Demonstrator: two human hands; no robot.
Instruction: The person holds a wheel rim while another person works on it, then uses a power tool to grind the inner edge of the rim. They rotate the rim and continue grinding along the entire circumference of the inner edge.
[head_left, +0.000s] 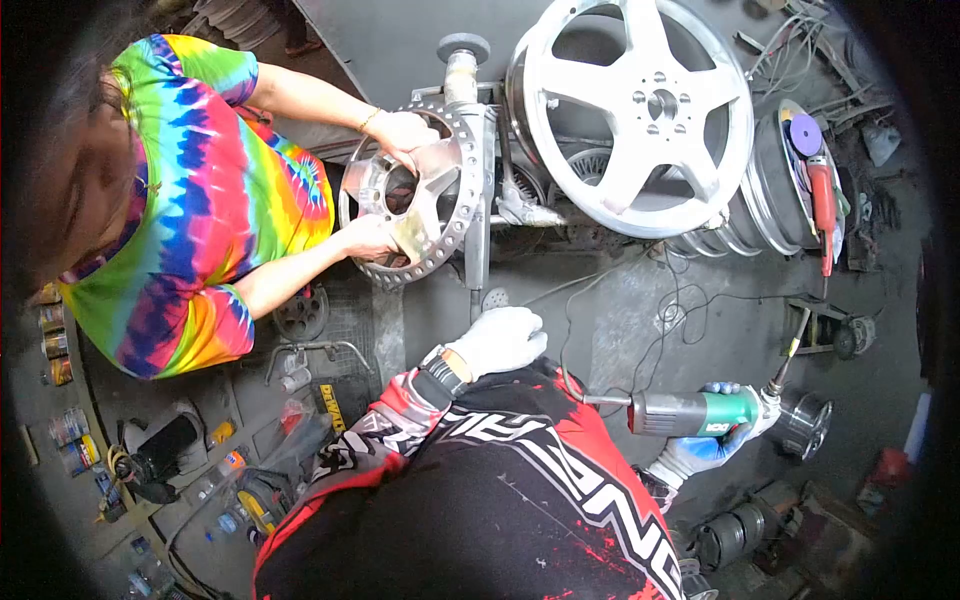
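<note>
My right hand (692,455), in a white and blue work glove, is wrapped round a green and black die grinder (700,412). The grinder's slim shaft and bit point up and to the right, touching nothing. My left hand (500,340), in a white glove with a black watch at the wrist, rests on my dark-clothed leg. Its fingers lie loosely bent, with nothing seen in them. Across from me, another person's two hands hold a wheel centre disc (437,172) with holes round its rim, against a metal stand (478,230).
A large five-spoke wheel (640,100) stands beyond my hands. Behind it lie wheel barrels (765,190) and a red grinder with a purple disc (822,195). A dark power cord (650,350) loops over the grey floor. Cans (72,428) and tools line the left side.
</note>
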